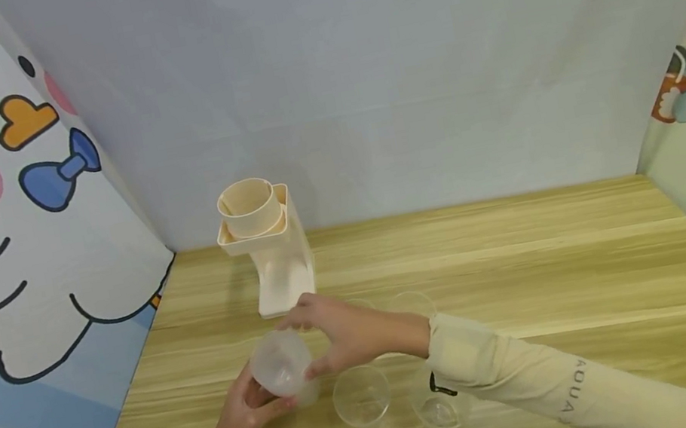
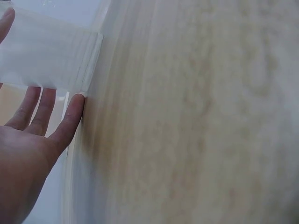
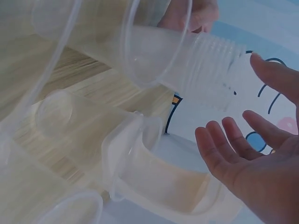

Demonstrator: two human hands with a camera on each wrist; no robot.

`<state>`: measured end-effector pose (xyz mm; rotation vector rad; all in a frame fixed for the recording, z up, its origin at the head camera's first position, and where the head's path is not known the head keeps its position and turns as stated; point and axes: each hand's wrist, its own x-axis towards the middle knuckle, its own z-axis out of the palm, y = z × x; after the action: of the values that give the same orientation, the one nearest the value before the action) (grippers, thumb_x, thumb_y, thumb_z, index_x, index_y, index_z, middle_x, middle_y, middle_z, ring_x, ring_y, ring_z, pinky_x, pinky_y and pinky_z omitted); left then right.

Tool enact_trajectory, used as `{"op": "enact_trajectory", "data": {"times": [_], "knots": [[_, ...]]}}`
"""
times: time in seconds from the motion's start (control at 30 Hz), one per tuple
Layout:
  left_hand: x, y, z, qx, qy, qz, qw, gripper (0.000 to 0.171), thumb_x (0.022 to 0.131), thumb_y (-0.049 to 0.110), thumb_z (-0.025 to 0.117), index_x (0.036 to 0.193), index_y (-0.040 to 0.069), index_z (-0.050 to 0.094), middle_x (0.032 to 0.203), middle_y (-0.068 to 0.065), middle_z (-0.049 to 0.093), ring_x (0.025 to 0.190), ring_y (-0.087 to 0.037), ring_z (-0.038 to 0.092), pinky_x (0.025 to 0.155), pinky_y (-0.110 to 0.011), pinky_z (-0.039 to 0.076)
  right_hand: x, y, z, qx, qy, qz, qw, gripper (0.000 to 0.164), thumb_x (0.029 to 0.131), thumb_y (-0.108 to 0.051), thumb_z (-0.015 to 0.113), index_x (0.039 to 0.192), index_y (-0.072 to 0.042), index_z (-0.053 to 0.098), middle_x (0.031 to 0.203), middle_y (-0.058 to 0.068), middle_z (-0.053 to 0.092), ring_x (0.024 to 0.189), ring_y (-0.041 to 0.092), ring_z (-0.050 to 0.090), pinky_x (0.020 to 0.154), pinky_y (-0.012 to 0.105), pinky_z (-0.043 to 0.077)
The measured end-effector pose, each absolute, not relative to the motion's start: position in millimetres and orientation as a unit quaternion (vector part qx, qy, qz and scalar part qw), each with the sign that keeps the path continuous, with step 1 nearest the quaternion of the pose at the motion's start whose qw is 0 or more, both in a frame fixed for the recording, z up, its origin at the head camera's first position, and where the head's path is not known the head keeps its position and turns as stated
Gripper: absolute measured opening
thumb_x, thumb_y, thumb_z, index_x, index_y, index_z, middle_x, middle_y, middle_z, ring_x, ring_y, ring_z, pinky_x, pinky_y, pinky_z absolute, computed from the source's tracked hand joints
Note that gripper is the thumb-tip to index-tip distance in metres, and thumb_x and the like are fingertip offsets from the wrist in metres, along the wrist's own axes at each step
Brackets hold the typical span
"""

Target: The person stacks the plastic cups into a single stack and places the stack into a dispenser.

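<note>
My left hand (image 1: 241, 415) holds a stack of nested clear plastic cups (image 1: 281, 362) above the left part of the table. In the left wrist view the left hand (image 2: 28, 144) has its fingers along one side of the cup stack (image 2: 46, 53) and a thumb at the other. Beside the stack's rims, my right hand (image 1: 346, 332) reaches in from the right. Its fingers are spread in the right wrist view, where the right hand (image 3: 252, 154) appears apart from the cup stack (image 3: 210, 70).
Single clear cups stand on the wood-grain table (image 1: 530, 257): one front cup (image 1: 362, 398), another farther right (image 1: 440, 415), and a back cup (image 1: 412, 303) partly behind the right arm. A cream stand with a round tube on top (image 1: 254, 218) stands behind the hands.
</note>
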<state>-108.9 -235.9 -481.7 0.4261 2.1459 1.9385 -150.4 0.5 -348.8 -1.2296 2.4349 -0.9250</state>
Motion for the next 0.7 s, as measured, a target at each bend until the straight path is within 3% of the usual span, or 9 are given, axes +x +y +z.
{"op": "enact_trajectory", "data": {"times": [0.33,0.7], "knots": [[-108.9,-236.3,-483.2,0.147,0.729,0.66,0.104,0.077,0.078,-0.001,0.073,0.143,0.007,0.033,0.131,-0.011,0.048,0.115,-0.015,0.054,0.091,-0.029,0.046,-145.0,28.4,-337.9,-0.42,0.802,-0.413,0.104,0.059,0.076,-0.022,0.079,0.127,-0.008,0.054,0.122,0.003,0.058,0.11,0.018,0.054,0.084,0.03,0.047],[-109.0,-236.8,-482.6,0.145,0.729,0.661,0.109,0.076,0.079,0.001,0.074,0.143,0.007,0.033,0.133,-0.018,0.045,0.116,-0.015,0.053,0.092,-0.028,0.045,-133.6,62.9,-329.7,-0.41,0.79,-0.446,0.092,0.06,0.075,-0.026,0.079,0.128,-0.012,0.055,0.122,-0.003,0.059,0.111,0.014,0.054,0.088,0.034,0.047]]}}
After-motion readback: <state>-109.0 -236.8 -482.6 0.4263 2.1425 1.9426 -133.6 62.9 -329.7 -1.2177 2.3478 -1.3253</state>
